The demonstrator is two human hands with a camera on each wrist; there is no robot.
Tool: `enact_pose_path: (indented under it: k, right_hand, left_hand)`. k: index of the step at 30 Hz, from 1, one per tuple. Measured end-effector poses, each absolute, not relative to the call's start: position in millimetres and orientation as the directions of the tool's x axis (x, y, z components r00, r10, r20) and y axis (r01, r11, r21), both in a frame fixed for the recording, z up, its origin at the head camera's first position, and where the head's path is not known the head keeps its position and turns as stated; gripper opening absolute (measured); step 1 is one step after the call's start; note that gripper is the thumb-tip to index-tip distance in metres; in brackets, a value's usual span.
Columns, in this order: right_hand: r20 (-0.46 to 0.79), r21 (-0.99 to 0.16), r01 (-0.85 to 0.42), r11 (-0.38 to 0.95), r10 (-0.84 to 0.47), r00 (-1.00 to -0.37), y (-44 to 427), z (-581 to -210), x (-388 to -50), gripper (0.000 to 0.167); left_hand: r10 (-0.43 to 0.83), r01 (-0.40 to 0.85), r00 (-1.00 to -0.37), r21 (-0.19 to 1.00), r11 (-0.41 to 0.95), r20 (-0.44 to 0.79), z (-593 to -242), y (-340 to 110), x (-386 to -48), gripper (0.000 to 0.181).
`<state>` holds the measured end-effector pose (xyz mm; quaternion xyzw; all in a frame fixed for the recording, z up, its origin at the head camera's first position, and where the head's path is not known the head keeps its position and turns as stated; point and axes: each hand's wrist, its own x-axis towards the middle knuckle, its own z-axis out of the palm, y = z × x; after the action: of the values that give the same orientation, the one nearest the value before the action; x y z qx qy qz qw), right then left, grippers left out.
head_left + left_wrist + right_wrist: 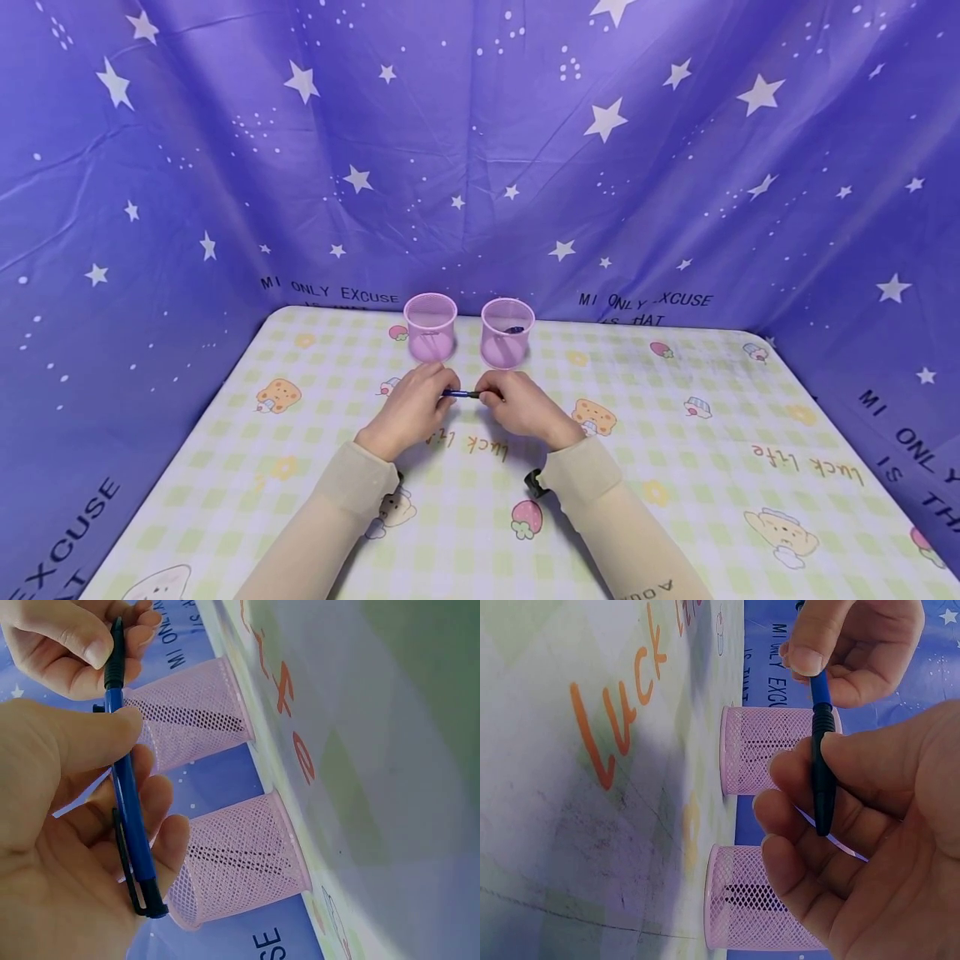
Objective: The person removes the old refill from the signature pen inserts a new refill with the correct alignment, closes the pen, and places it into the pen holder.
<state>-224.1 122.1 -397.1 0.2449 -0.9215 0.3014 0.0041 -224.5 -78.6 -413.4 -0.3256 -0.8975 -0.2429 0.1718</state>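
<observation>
A blue pen (459, 393) with a black grip and tip is held level between both hands in the head view. My left hand (414, 408) pinches its blue barrel (131, 810) between thumb and fingers, with the black clip end lying over the palm. At the other end, my right hand (525, 407) pinches the black grip (823, 769) between thumb and curled fingers. Just beyond the hands stand two pink mesh cups, a left one (431, 340) and a right one (505, 346). Something dark lies inside the right cup.
A checked tablecloth (300, 467) with cartoon prints covers the table. Behind and on both sides hangs a purple curtain (465, 150) with white stars; its lower edge meets the table's back edge close behind the cups.
</observation>
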Motion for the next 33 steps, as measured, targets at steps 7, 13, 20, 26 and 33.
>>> enact_pose_path:
  k: [7, 13, 20, 26, 33]
  right_hand:
    - [0.157, -0.549, -0.453, 0.703, -0.445, -0.882, 122.3, -397.3, -224.1, 0.01]
    - [0.156, -0.552, -0.448, 0.703, -0.441, -0.884, 122.4, -397.5, -224.5, 0.01]
    - [0.164, -0.551, -0.458, 0.698, -0.447, -0.879, 121.9, -397.4, -224.7, 0.011]
    - [0.158, -0.552, -0.456, 0.698, -0.45, -0.879, 121.6, -397.3, -224.5, 0.011]
    - [0.159, -0.549, -0.463, 0.696, -0.457, -0.875, 121.5, -397.7, -224.7, 0.012]
  left_hand:
    - [0.519, 0.668, -0.733, 0.322, 0.671, 0.439, -413.3, -79.6, -225.4, 0.009]
    - [0.53, 0.673, -0.727, 0.297, 0.678, 0.436, -413.7, -79.0, -225.8, 0.007]
    - [0.53, 0.651, -0.753, 0.323, 0.687, 0.39, -413.3, -78.8, -223.6, 0.023]
    - [0.513, 0.647, -0.754, 0.328, 0.688, 0.41, -414.2, -79.1, -223.9, 0.025]
    - [0.509, 0.668, -0.73, 0.322, 0.67, 0.456, -414.8, -79.0, -224.9, 0.021]
